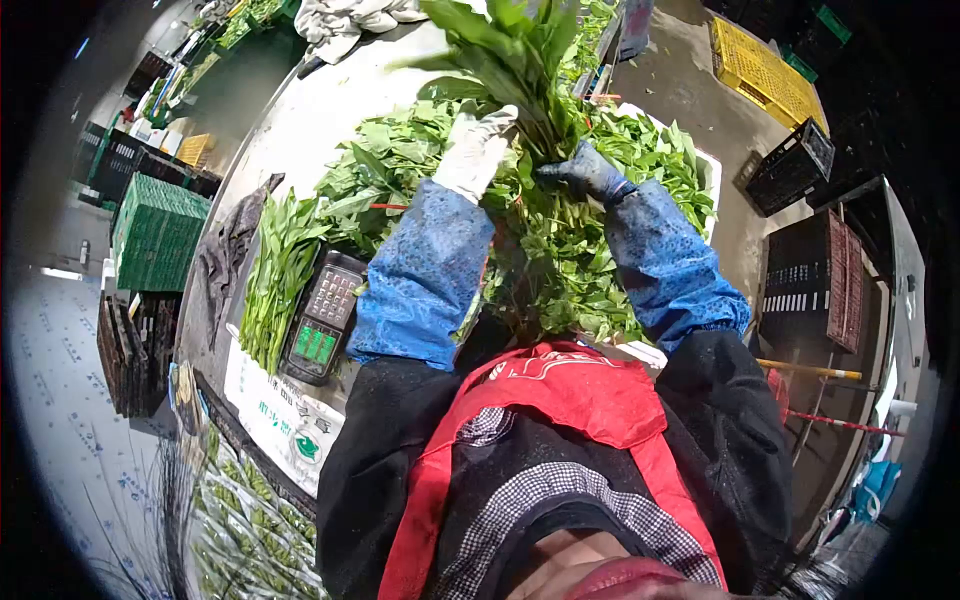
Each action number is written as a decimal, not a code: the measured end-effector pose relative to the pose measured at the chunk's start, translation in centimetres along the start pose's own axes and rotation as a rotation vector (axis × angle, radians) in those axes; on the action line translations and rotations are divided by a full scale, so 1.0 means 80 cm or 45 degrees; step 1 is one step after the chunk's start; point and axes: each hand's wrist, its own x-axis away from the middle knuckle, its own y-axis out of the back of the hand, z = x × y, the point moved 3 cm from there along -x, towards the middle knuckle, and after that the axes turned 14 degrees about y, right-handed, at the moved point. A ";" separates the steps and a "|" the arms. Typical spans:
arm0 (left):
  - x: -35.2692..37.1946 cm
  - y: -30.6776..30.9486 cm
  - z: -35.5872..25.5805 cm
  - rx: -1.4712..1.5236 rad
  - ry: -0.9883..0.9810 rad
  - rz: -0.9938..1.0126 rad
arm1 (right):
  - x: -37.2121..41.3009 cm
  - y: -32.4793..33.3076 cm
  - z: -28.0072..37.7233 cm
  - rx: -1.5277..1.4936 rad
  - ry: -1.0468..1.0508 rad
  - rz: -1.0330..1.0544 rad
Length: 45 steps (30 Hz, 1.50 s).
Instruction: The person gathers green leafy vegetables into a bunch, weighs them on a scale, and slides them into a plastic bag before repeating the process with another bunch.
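Note:
A bunch of long-stemmed leafy greens (515, 70) stands upright above the heap, its leaves at the top and slightly blurred. My right hand (585, 173), in a dark blue glove, is closed around the lower stems. Just left of the stems is my left hand (475, 152) in a white glove, its fingers stretched toward the bunch and partly hidden. Beneath both hands spreads a heap of loose greens (575, 255). A scale display with a keypad (325, 315) lies left of my left forearm, beside a laid-out row of greens (280, 280).
White cloth (350, 22) lies on the table's far end, dark cloth (235, 250) along its left edge. Green crates (160, 235) are stacked at left. A yellow crate (768, 72) and black crates (792, 165) stand on the floor at right. Bagged greens (250, 530) are at lower left.

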 end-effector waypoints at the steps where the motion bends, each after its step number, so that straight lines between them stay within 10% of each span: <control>1: 0.008 0.007 -0.011 0.058 0.018 0.051 | -0.004 0.001 0.047 -0.036 0.031 -0.025; 3: 0.014 0.032 -0.017 0.097 0.036 0.120 | 0.001 0.003 0.077 -0.192 -0.461 0.201; 7: 0.000 0.070 -0.001 0.037 0.473 0.919 | 0.007 -0.012 0.011 -0.032 -0.164 0.594; 9: 0.003 0.098 0.018 0.061 0.189 0.277 | 0.009 -0.033 -0.049 -0.014 0.011 0.738; 15: 0.009 0.076 0.007 0.379 0.017 -0.011 | -0.001 -0.047 0.054 -0.236 -0.640 0.110; 23: 0.014 0.049 -0.005 0.362 -0.100 -0.280 | 0.010 -0.051 0.059 -0.412 -0.339 -0.749; 27: 0.008 0.077 -0.028 0.320 -0.200 -0.217 | 0.043 -0.009 0.049 0.123 -0.350 -0.032; 29: 0.029 0.064 -0.052 0.291 -0.222 -0.308 | 0.072 0.018 0.013 0.401 -0.789 0.145; 36: -0.007 0.077 -0.022 0.020 -0.214 -0.243 | 0.017 -0.029 0.107 1.194 0.328 0.195; 40: 0.036 0.037 -0.026 -1.535 -0.865 -0.418 | 0.019 -0.048 0.092 0.860 0.412 0.214; 41: 0.050 0.042 -0.030 -1.627 -0.585 -0.463 | 0.023 -0.037 0.082 0.762 0.442 0.178; 44: 0.065 0.077 -0.041 -1.148 -0.480 -0.550 | 0.067 -0.002 0.022 0.948 -0.057 0.208; 45: 0.050 0.117 -0.045 -1.294 -0.858 -0.500 | 0.078 0.016 0.005 1.098 -0.295 0.400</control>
